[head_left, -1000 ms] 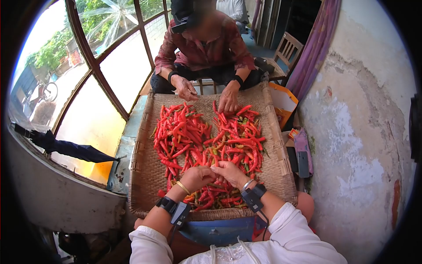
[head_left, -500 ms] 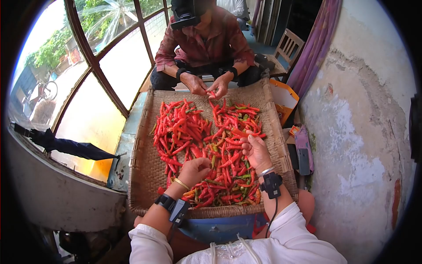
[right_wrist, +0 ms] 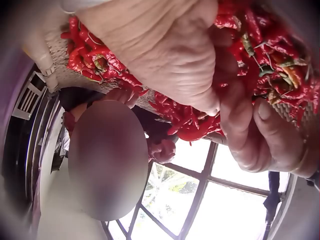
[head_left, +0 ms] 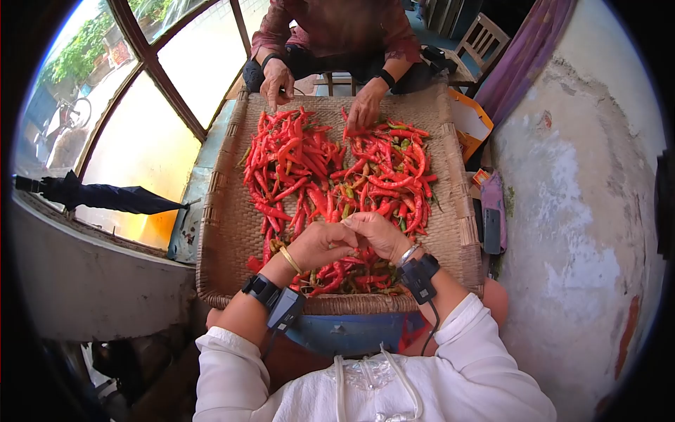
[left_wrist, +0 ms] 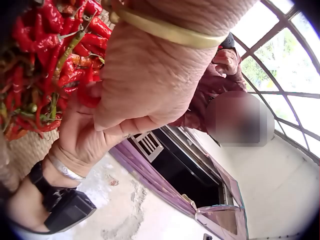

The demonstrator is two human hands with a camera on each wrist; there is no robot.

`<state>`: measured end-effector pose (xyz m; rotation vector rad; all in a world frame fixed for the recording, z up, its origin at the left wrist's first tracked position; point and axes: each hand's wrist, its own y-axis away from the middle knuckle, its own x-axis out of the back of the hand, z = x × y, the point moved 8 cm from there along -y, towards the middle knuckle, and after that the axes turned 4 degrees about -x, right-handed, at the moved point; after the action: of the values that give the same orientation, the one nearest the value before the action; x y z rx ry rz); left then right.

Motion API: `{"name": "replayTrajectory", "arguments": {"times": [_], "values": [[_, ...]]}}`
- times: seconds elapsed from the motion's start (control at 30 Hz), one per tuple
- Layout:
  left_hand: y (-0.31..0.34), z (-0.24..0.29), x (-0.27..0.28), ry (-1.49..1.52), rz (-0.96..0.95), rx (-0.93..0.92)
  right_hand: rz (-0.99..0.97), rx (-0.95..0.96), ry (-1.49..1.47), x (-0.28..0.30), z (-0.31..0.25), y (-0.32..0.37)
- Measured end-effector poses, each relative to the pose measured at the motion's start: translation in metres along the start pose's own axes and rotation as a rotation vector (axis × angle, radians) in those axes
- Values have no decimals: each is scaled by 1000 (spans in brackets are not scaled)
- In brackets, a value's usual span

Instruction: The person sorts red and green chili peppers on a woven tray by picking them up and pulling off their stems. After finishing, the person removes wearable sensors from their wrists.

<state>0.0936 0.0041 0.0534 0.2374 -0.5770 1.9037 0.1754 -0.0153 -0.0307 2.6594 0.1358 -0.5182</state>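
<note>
Over the near part of a heap of red chilli peppers, my left hand and right hand meet at the fingertips. In the left wrist view, a curved red chilli pepper shows between them, partly hidden by my left hand. Both hands have bent fingers and thumbs close together, pinching at this pepper. The right wrist view shows the curled left fingers against the right hand's tips. The heap, mostly red with some green and orange pods, lies on a woven tray.
Across the tray sits another person, one hand among the peppers and the other above the heap. A folded umbrella lies by the window at left. A phone and an orange-edged box stand along the right wall.
My hands were together, then parted with the right hand out to the right, and now meet again. The other person's hands have separated. The head view has tipped downward.
</note>
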Motion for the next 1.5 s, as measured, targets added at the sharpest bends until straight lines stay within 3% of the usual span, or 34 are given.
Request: {"name": "replayTrajectory", "arguments": {"times": [0.1,0.17,0.3,0.4,0.5,0.57,0.63,0.7,0.83,0.9,1.03,1.1,1.13,1.17,1.23,1.3,1.37,1.5], "values": [[0,1,3,-22,8,-10,37,5,52,1,-15,8],[4,-16,14,41,89,114,160,33,119,18,-23,10],[20,-53,58,-51,341,436,237,270,-292,57,-48,21],[28,-85,67,77,477,449,331,335,-431,73,-50,26],[23,-78,51,318,436,456,422,264,-263,70,-42,25],[19,-64,41,331,398,438,196,-23,-77,27,-21,15],[10,-47,22,339,226,307,114,-124,-77,3,-2,8],[11,-41,9,280,88,317,51,-127,-42,-7,3,6],[9,-34,8,359,110,263,48,-91,-66,0,2,4],[9,-34,6,459,119,268,-197,-155,-241,-14,-2,11],[15,-38,30,249,187,318,-84,-114,-209,3,-11,13],[20,-33,55,88,259,398,40,145,-428,31,-37,16],[21,-28,70,-52,279,418,191,318,-592,46,-54,27],[21,-24,86,-193,299,436,266,349,-720,64,-52,28],[13,-17,115,-463,357,379,365,193,-795,73,-34,27],[1,-23,132,-568,363,389,327,95,-721,58,-23,30],[-19,-24,142,-907,341,397,285,136,-611,44,-24,34],[-62,-44,115,-1105,115,336,125,90,-543,17,-27,41]]}}
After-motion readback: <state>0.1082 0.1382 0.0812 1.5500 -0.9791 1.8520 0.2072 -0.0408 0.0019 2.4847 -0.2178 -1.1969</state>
